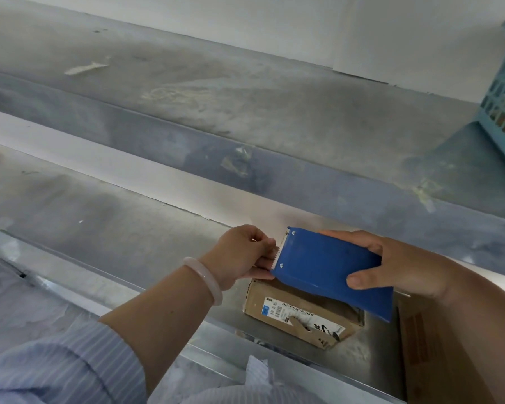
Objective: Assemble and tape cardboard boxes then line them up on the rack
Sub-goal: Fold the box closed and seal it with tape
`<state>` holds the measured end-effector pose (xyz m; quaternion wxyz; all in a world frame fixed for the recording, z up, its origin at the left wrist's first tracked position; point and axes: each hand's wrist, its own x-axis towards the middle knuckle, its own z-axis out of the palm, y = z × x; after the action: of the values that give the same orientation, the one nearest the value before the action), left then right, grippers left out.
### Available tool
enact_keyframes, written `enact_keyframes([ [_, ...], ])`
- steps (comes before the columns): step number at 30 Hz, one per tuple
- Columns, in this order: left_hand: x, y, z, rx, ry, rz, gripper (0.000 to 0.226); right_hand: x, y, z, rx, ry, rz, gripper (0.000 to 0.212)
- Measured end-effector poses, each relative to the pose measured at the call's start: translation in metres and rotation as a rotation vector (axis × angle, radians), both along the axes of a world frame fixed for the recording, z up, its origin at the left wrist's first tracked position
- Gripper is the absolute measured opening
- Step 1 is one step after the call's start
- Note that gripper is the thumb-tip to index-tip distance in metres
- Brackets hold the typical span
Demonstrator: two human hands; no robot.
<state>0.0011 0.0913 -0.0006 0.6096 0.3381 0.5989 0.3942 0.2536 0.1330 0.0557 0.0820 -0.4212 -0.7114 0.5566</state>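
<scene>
head view.
right hand [397,266] wraps the blue tape dispenser [330,266]: thumb on the near face, fingers over the far edge. left hand [239,255] has its fingers closed in a pinch at the dispenser's toothed blade. whether tape lies between them cannot be made out.
small cardboard box [298,313] lies on the rack shelf [129,223] just below the dispenser, label up.
judged light, stiff at the edges, soft mid-panel; take it by opposite sides. the dispenser looks rigid; keep skin off the teeth.
second box [438,354] is cut off at the lower right. the tape roll is hidden, as is the small box's far side.
</scene>
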Motion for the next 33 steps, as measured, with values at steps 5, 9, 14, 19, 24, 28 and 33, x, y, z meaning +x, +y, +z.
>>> enact_keyframes([
  [5, -0.007, 0.0, -0.002, 0.009, 0.015, 0.061, 0.012, -0.004, 0.0, 0.0, 0.016, -0.036, -0.012, 0.081],
  [9, -0.012, 0.002, -0.004, 0.047, 0.1, 0.088, 0.012, -0.007, -0.002, 0.003, -0.002, -0.037, -0.026, 0.076],
  [14, -0.025, -0.002, -0.015, 0.01, 0.128, 0.117, 0.01, -0.013, -0.003, 0.004, 0.011, -0.085, 0.033, 0.069],
  [19, -0.029, -0.003, -0.024, -0.041, 0.027, 0.131, 0.01, -0.021, -0.002, 0.004, 0.022, -0.141, 0.025, 0.068],
  [24, -0.023, 0.006, -0.018, 0.055, 0.134, 0.126, 0.014, -0.017, -0.002, 0.006, -0.009, -0.148, -0.104, 0.076],
  [28, -0.015, 0.012, -0.012, 0.124, 0.118, 0.181, 0.014, -0.011, -0.003, 0.005, -0.02, -0.157, -0.178, 0.089],
  [33, -0.011, 0.016, -0.007, 0.033, -0.22, 0.24, 0.013, -0.011, -0.003, 0.005, -0.013, -0.142, -0.199, 0.086],
])
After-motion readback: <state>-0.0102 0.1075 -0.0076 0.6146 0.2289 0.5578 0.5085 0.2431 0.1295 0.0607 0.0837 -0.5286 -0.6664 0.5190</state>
